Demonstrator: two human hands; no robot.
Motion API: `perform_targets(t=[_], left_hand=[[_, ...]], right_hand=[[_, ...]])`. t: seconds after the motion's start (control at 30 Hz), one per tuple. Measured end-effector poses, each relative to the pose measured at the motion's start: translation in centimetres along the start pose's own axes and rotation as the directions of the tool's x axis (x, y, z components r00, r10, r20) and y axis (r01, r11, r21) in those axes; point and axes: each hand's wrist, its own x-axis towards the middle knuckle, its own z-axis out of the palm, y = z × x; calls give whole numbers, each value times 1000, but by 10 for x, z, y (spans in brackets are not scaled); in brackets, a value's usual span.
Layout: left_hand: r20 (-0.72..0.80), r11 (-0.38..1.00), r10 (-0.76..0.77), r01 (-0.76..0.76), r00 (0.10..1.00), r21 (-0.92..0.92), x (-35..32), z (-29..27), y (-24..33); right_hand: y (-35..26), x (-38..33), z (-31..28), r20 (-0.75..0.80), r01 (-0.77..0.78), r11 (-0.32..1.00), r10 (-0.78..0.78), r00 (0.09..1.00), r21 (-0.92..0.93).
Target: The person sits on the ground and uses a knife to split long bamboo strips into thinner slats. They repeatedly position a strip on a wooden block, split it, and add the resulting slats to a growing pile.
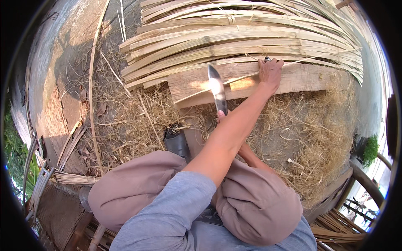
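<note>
The left hand (271, 76) is closed over the strip (243, 77), which lies slantwise across the board (303, 81), while the right hand (222, 115), mostly hidden behind the crossing left forearm (240, 121), grips the knife (216, 85). With the arms crossed, a slip of the blade could nick that forearm; a slack left-hand hold could let the thin strip twist or skid on the board.
</note>
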Motion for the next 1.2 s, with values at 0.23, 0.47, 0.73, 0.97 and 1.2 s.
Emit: perform_targets(t=[0.23, 0.47, 0.73, 0.97, 1.2], left_hand=[[-1, 998, 30, -29, 1000, 61, 5, 3, -1], [172, 1000, 25, -27, 985, 7, 23, -6, -29], [144, 997, 57, -49, 988, -62, 22, -2, -25], [65, 997, 74, -75, 995, 14, 19, 0, -33], [198, 999, 25, -16, 980, -45, 23, -8, -28]], right_hand=[[23, -21, 21, 290, 365, 521, -223, 931, -771], [-34, -2, -41, -359, -122, 943, 3, 933, -309], [10, 0, 3, -230, 4, 849, -149, 962, -529], [4, 0, 9, -143, 46, 817, -155, 977, -575], [1, 0, 15, -186, 32, 837, -159, 970, -546]])
